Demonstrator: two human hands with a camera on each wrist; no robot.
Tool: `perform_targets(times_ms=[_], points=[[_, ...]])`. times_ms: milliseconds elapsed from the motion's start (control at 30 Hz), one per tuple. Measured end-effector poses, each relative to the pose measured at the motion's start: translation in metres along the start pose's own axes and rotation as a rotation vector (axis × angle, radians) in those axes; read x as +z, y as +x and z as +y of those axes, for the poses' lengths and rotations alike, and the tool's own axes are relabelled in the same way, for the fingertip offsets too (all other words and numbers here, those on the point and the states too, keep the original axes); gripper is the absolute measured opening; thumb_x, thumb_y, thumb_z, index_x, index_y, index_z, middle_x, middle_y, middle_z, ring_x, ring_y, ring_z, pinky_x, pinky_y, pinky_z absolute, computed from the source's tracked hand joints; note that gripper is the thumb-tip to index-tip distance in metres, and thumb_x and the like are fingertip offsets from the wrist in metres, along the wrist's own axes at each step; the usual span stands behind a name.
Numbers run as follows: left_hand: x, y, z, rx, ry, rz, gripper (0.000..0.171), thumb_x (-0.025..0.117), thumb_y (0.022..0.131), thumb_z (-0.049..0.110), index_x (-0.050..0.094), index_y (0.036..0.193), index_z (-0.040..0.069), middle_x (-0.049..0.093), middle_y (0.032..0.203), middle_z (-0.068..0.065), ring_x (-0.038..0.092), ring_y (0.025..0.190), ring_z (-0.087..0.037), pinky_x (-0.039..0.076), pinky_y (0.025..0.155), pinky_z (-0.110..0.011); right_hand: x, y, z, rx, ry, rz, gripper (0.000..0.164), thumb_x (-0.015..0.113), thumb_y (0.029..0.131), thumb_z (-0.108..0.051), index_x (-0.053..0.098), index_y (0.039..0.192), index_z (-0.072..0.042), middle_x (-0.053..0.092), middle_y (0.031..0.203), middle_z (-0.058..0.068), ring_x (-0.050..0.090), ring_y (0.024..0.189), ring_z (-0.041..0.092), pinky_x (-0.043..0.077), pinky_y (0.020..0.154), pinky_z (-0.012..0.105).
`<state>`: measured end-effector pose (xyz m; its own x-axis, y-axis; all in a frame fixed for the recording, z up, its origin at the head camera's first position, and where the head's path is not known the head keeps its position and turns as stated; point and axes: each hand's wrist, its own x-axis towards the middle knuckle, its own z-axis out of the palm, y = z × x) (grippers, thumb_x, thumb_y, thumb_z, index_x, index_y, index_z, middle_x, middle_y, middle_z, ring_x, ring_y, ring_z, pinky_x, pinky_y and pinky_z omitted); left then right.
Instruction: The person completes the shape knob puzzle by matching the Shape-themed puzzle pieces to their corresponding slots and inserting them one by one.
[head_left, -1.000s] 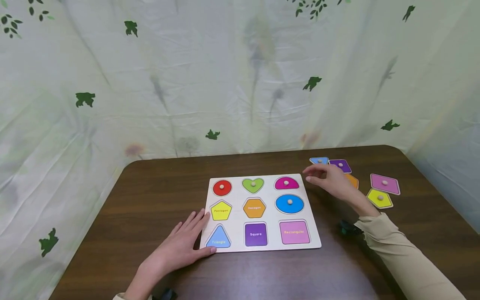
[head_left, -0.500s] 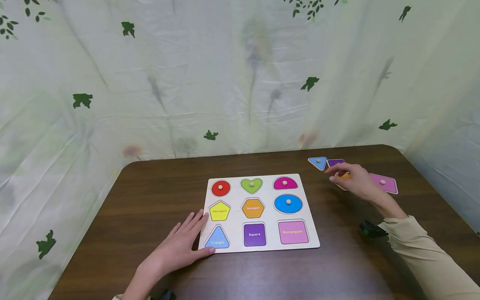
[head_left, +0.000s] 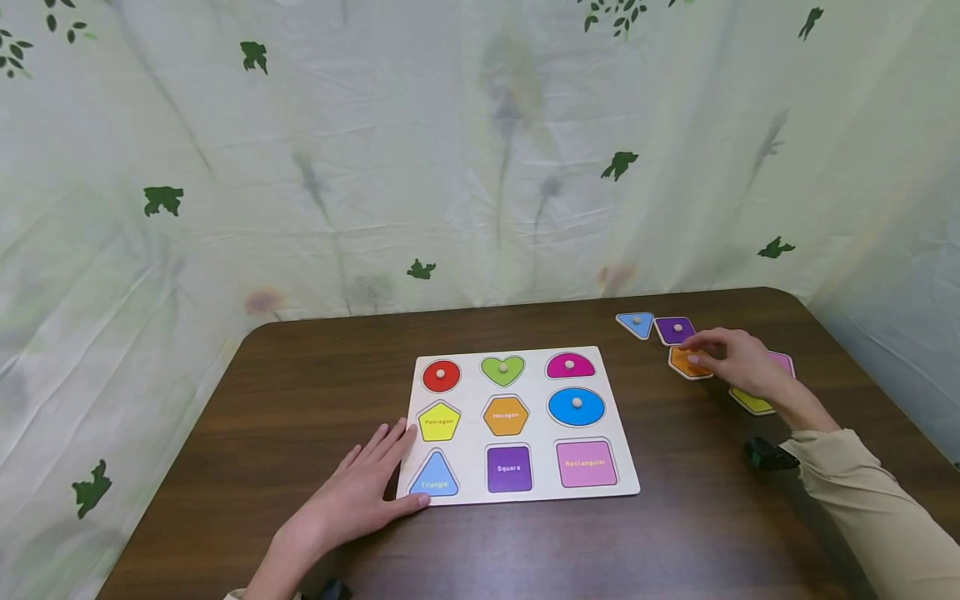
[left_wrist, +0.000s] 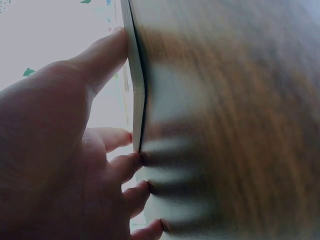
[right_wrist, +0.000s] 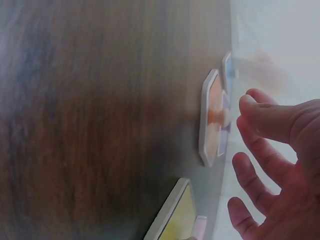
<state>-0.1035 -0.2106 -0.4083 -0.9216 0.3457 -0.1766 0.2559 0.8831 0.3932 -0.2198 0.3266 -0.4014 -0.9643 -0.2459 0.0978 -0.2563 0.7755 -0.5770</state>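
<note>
A white shape-puzzle board (head_left: 471, 417) lies flat on the table. My left hand (head_left: 352, 483) rests at its left side, fingers spread, with the thumb on the lower left corner. In the left wrist view the fingertips (left_wrist: 131, 162) reach the board's edge and the tabletop. Off to the right, my right hand (head_left: 738, 362) hovers over an orange hexagon piece (head_left: 681, 367), fingers loosely bent. The right wrist view shows the thumb (right_wrist: 272, 117) and index finger just above the hexagon's knob (right_wrist: 226, 118), apart from it. Red circle, green heart, magenta half-circle and blue oval pieces sit in the board.
Behind the hexagon lie a purple square piece (head_left: 667, 332) and a blue triangle piece (head_left: 634, 325). A yellow pentagon piece (head_left: 750, 402) and a pink rectangle piece (head_left: 784, 363) lie partly hidden under the right arm. A patterned curtain (head_left: 450, 167) hangs behind the table (head_left: 315, 375).
My right hand has moved right, from beside the board's upper right corner to over the orange hexagon piece. The blue triangle and purple square pieces have come into full view. The left hand stays put.
</note>
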Motion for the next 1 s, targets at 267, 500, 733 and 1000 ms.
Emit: perform_targets(times_ms=[267, 500, 733, 1000], points=[[0.0, 0.0, 0.001, -0.003, -0.003, -0.002, 0.096, 0.066, 0.083, 0.065, 0.028, 0.157, 0.016, 0.02, 0.163, -0.003, 0.013, 0.149, -0.031, 0.016, 0.114, -0.06, -0.001, 0.001, 0.008, 0.047, -0.028, -0.052, 0.027, 0.069, 0.093, -0.012, 0.068, 0.115, 0.004, 0.062, 0.117, 0.03, 0.053, 0.112, 0.05, 0.038, 0.096, 0.066], [-0.001, 0.0, 0.001, -0.006, -0.006, -0.005, 0.096, 0.066, 0.083, 0.065, 0.028, 0.157, 0.016, 0.02, 0.163, -0.004, 0.013, 0.149, -0.031, 0.016, 0.114, -0.06, -0.001, 0.003, 0.013, 0.071, -0.051, -0.078, 0.027, 0.069, 0.093, -0.014, 0.068, 0.114, 0.004, 0.063, 0.115, 0.028, 0.052, 0.103, 0.044, 0.041, 0.089, 0.062], [-0.002, 0.0, 0.002, -0.005, -0.002, -0.004, 0.096, 0.066, 0.083, 0.064, 0.029, 0.156, 0.015, 0.021, 0.162, -0.004, 0.013, 0.149, -0.032, 0.016, 0.114, -0.061, 0.001, 0.004, 0.011, 0.077, -0.04, -0.073, 0.026, 0.069, 0.094, -0.016, 0.069, 0.111, 0.003, 0.064, 0.11, 0.025, 0.053, 0.097, 0.038, 0.043, 0.085, 0.056], [-0.001, -0.001, 0.001, 0.0, -0.001, -0.003, 0.096, 0.066, 0.083, 0.065, 0.029, 0.156, 0.015, 0.021, 0.162, -0.005, 0.013, 0.149, -0.032, 0.016, 0.114, -0.06, 0.009, 0.002, 0.004, 0.036, -0.008, -0.046, 0.022, 0.07, 0.092, -0.011, 0.069, 0.109, 0.002, 0.068, 0.099, 0.014, 0.059, 0.092, 0.032, 0.046, 0.082, 0.046]])
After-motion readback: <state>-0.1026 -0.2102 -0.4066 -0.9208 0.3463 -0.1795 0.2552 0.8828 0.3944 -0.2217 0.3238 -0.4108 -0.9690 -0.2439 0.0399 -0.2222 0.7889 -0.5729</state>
